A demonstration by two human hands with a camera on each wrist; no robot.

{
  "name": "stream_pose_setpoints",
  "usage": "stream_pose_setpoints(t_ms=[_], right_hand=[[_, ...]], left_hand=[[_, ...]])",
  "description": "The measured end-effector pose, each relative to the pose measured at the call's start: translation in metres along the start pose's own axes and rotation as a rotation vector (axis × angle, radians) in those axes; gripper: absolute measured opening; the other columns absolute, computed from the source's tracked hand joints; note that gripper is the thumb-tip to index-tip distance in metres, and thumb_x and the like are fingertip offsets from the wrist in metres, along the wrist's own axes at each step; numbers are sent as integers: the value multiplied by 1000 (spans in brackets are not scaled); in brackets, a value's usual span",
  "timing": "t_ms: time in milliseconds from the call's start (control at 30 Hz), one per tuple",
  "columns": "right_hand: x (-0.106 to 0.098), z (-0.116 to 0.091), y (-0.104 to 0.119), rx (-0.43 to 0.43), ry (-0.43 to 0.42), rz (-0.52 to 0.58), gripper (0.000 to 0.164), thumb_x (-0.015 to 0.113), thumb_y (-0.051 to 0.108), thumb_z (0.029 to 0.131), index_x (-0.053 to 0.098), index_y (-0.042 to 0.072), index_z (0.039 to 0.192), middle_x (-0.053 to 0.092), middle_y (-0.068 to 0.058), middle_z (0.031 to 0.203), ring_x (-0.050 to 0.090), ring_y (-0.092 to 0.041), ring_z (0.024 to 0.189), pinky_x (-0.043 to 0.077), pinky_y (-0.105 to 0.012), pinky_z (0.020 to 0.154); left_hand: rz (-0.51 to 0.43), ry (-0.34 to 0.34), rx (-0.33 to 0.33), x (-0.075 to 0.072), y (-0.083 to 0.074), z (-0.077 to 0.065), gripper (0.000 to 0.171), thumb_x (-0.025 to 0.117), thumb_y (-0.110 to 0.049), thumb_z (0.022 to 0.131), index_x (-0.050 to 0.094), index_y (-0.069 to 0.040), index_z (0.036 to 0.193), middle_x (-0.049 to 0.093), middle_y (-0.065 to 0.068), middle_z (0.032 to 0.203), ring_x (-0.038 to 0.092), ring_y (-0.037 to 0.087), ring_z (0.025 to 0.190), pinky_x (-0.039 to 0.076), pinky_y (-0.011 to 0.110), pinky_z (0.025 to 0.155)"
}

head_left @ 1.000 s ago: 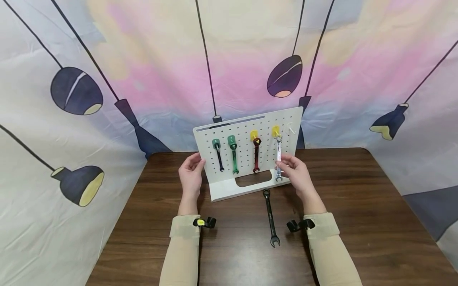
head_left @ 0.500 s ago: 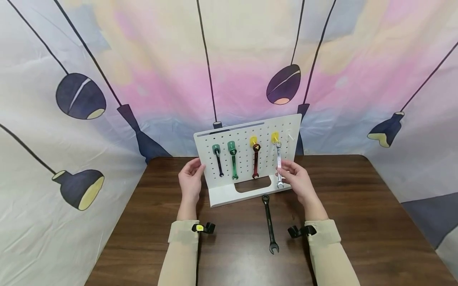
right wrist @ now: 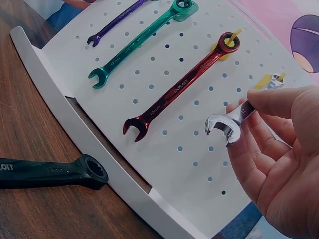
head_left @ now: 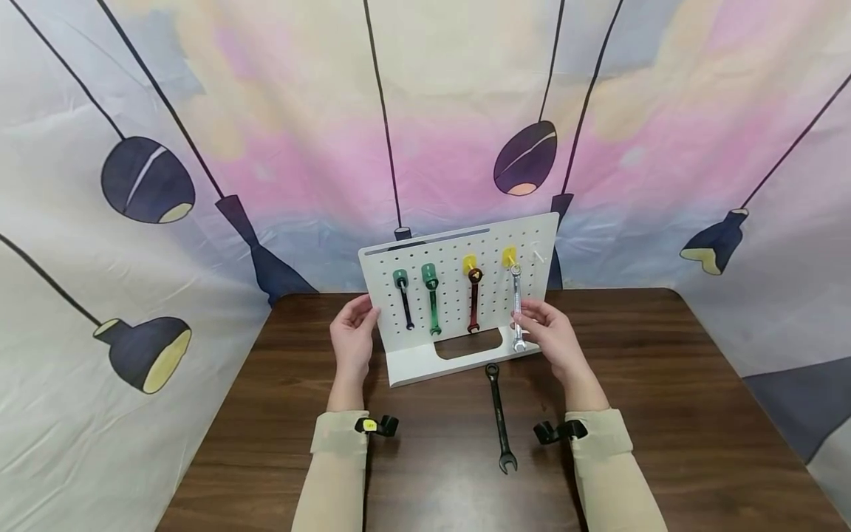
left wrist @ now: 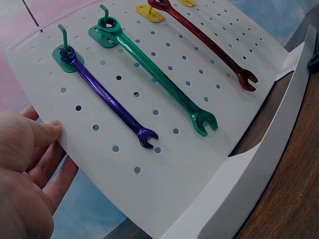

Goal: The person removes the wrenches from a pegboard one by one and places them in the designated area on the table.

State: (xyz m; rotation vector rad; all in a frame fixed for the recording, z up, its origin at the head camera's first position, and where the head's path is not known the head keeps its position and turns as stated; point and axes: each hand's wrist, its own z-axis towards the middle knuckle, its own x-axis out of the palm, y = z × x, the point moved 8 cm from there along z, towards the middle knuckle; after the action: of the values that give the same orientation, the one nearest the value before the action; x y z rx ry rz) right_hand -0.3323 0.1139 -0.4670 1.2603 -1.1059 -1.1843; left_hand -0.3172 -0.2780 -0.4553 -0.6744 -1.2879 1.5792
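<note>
A white pegboard stand (head_left: 412, 362) stands on the table, tilted to the view. My left hand (head_left: 352, 336) grips its left edge, thumb (left wrist: 47, 132) on the front and fingers behind. With thumb and fingers, my right hand (head_left: 548, 329) pinches a silver combination wrench (right wrist: 224, 122) by its shank. The silver wrench's ring end is at a yellow hook (head_left: 510, 256), whose tip shows through the ring in the right wrist view. A purple wrench (left wrist: 104, 94) and a green wrench (left wrist: 159, 74) hang on green hooks, and a red wrench (right wrist: 182, 89) on a yellow hook.
A larger black combination wrench (head_left: 500, 421) lies on the brown wooden table (head_left: 439, 458) in front of the stand, between the forearms. A white hook (head_left: 538, 255) sits at the board's upper right. Behind the table hangs a cloth (head_left: 319, 148) with painted lamps.
The head view has tilted slightly up, so everything sits lower in it. Both hands keep their holds on the board and the silver wrench, which stays at the yellow hook.
</note>
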Motion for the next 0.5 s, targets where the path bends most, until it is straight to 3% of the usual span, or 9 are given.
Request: stream_pose_setpoints(t_ms=[300, 500], right_hand=[[-2, 0, 1, 13, -3, 11, 48, 70, 19, 106, 57, -4, 146, 73, -5, 118, 72, -7, 96, 59, -27, 85], [-1, -2, 3, -1, 3, 27, 46, 69, 17, 107, 56, -5, 146, 70, -23, 130, 73, -7, 93, 59, -27, 85]], left_hand=[[-7, 0, -3, 1, -2, 0, 26, 78, 0, 98, 76, -1, 124, 76, 2, 107, 69, 15, 94, 58, 29, 81], [-14, 3, 1, 1, -4, -1, 26, 77, 0, 98, 76, -1, 124, 75, 5, 109, 69, 15, 94, 58, 25, 79]])
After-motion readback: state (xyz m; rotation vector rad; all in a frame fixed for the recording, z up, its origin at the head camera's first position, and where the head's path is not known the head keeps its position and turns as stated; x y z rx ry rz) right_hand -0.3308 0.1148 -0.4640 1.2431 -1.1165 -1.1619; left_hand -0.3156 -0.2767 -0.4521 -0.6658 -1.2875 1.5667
